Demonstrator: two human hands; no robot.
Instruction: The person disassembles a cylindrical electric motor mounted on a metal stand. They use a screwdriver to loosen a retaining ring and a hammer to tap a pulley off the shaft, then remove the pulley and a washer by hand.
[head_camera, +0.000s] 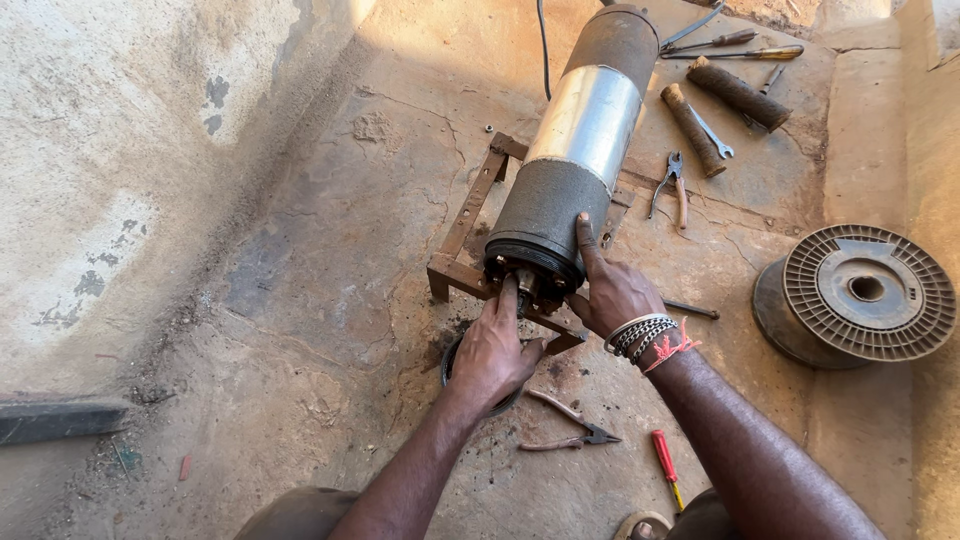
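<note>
Motor housing (577, 150), long cylinder, dark rough ends with a shiny metal band in the middle, lies on a rusty angle-iron frame (470, 215) on the stone floor (330, 300), running away from me toward top of frame.

Head view: my left hand (492, 350) is at the near end of the cylinder, fingers (508, 298) reaching up onto the small shaft fitting (524, 285) at the end face; looks pinched around it, but grip is partly hidden, can't tell how tight. My right hand (612, 292) rests on the near rim, index finger stretched up along the dark casing, other fingers curled loosely against the end cap, not closed around anything. Metal bangles and a red thread on that wrist.

Around: needle-nose pliers (570, 428) on the floor just below my hands, red-handled screwdriver (664, 462) near them. Empty plastic wire spool (860, 292) to the right, well apart. Further back: pliers (672, 187), two rusty cylindrical handles (738, 93), more screwdrivers (735, 48).
</note>
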